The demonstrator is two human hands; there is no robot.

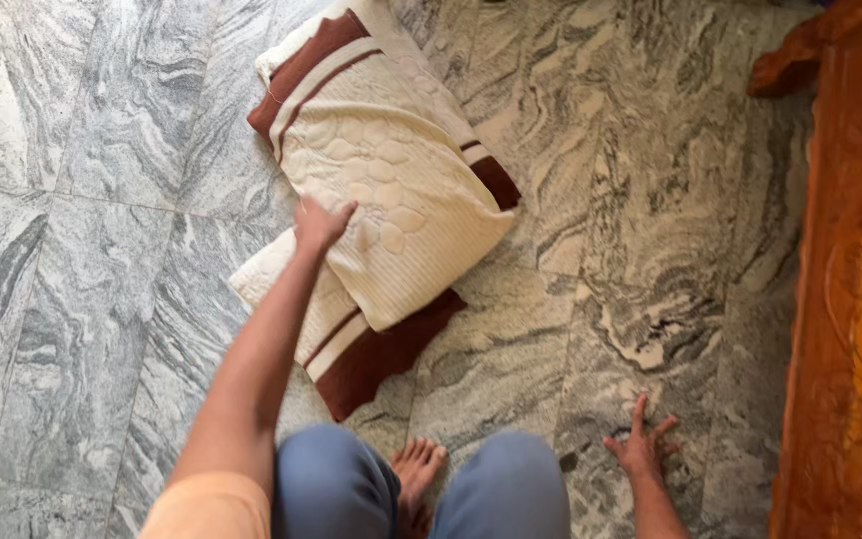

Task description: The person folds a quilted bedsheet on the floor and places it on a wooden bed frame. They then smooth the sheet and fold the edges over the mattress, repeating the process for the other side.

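Two cream quilted pillows with dark brown stripes lie on the grey marbled floor. The upper pillow (pixel 391 160) rests partly over the lower pillow (pixel 361 354). My left hand (pixel 321 225) reaches out and presses on the near left edge of the upper pillow, fingers curled over it. My right hand (pixel 643 446) lies flat on the floor at the lower right, fingers spread, holding nothing. My knees in blue trousers and a bare foot (pixel 416 469) show at the bottom edge.
A carved orange-brown wooden furniture piece (pixel 850 299) runs along the right edge. Grey and cream stone floor tiles (pixel 82 299) fill the left side and the stretch between the pillows and the wood.
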